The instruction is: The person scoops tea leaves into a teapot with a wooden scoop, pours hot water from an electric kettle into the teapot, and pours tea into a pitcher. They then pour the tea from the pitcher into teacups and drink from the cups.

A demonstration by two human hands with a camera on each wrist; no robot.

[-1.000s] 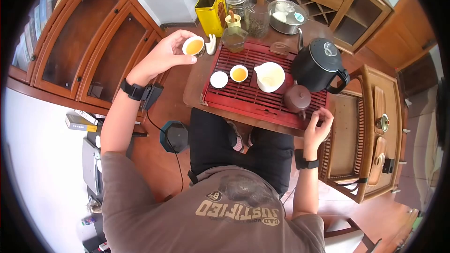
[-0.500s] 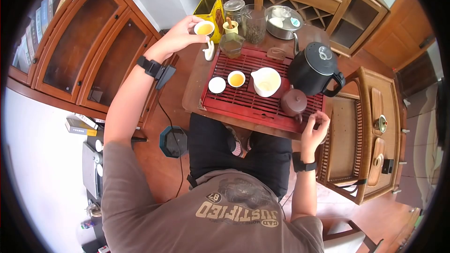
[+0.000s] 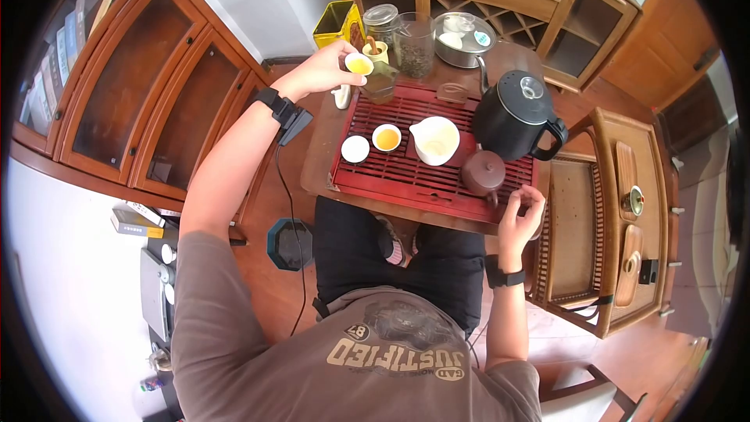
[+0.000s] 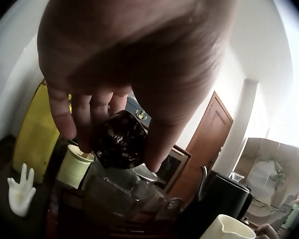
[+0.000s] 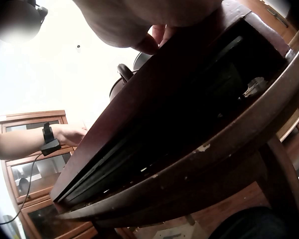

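Note:
My left hand (image 3: 319, 70) pinches a small teacup (image 3: 359, 65) between thumb and fingers, white inside and holding yellow tea. In the left wrist view the teacup (image 4: 120, 142) shows a dark, patterned outside. It tilts close over a faceted glass vessel (image 3: 380, 90) at the back left of the red slatted tea tray (image 3: 375, 185). On the tray stand a teacup of amber tea (image 3: 387, 138), a small white cup (image 3: 355, 149), a white spouted pitcher (image 3: 445, 137) and a brown clay teapot (image 3: 483, 173). Near the front right corner of the tray, my right hand (image 3: 519, 220) has loosely curled, empty fingers.
A black kettle (image 3: 512, 117) stands at the right. Behind the tray are a yellow tin (image 3: 334, 25), a cup with a wooden handle (image 3: 376, 53), glass jars and a round metal pan (image 3: 463, 55). A white hand figurine (image 3: 341, 97) stands left of the tray.
My left hand has carried the teacup rightward from beside the tray to over the glass vessel, and the cup now tilts more. My right hand stays at the tray's corner.

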